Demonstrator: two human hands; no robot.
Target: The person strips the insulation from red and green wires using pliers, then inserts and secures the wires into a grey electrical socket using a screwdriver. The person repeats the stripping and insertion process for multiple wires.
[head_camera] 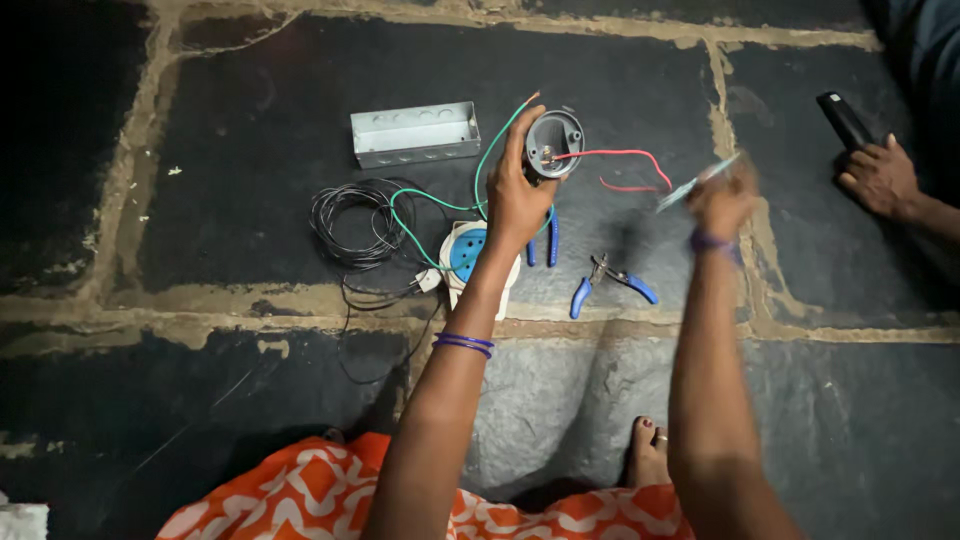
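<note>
Seen from my remote station: my left hand (516, 195) wraps its fingers tight around a round grey fitting (555, 142) held above the dark stone floor (250, 150), a red wire (620, 153) trailing out toward 3 o'clock and a green wire (440, 205) curling off toward 8 o'clock. My right hand (722, 200), at 3 o'clock from the fitting, is blurred; its fingers are pinched shut on a thin pale tool (695, 183), kind unclear. A metal box (415, 133) lies at 9 o'clock from the fitting, a black wire coil (350, 222) at 8 o'clock. Blue-handled pliers (610, 282) rest at 5 o'clock. Another person's hand (880, 178) rests on the floor at far right, touching a black object (843, 118).
</note>
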